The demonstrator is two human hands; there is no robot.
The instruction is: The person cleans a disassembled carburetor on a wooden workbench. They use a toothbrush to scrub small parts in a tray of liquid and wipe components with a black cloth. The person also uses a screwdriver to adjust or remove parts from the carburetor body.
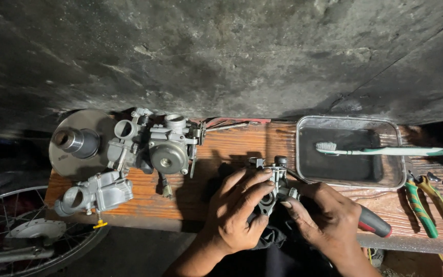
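My left hand (pixel 237 208) grips a small grey metal carburetor body (pixel 272 185) at the front edge of a wooden bench (pixel 232 146), fingers wrapped over its top. My right hand (pixel 324 218) holds a screwdriver with a black and red handle (pixel 374 223), its fingertips touching the carburetor's right side. The screwdriver's tip is hidden behind the part and my fingers. A dark cloth (pixel 273 236) hangs below the part between my hands.
Two more carburetors (pixel 162 146) (pixel 96 194) and a round metal disc with a hub (pixel 78 143) lie at the bench's left. A metal tray (pixel 349 177) holds dark liquid, a toothbrush (pixel 385 151) across it. Green-handled pliers (pixel 429 204) lie at right. A spoked wheel (pixel 21 231) stands lower left.
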